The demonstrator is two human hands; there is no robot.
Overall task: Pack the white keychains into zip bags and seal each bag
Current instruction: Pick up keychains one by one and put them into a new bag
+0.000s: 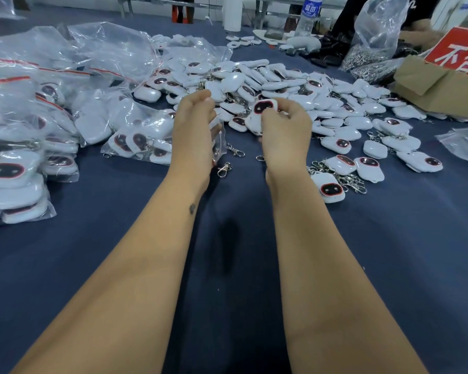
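1. White and shiny, the keychain (265,107) is sitting in the fingers of the right hand (287,125), which is pinching it by its edges. Its dark face with a red rim is looking up.
2. It is looking small, hard and light, so a soft pinch on the two sides should be enough. The smooth shell may be slippery, and the metal clip (224,168) hanging from one like it may be catching on things.
3. The left hand (195,125) is curling round a thin clear zip bag (219,141). I cannot tell if the bag mouth is open. The plastic is looking floppy and crinkly, so holding it near the top edge should be helping.
4. Just behind the hands, a big pile of loose keychains (281,85) is lying on the dark blue table cloth (227,252), with more spreading out to the right.
5. On the left, filled bags (25,147) with red strips are piling up.
6. Far off, a water bottle (308,14), a cardboard box (430,87) with a red sign (459,52), and a bag of metal bits (376,41) are standing at the back.
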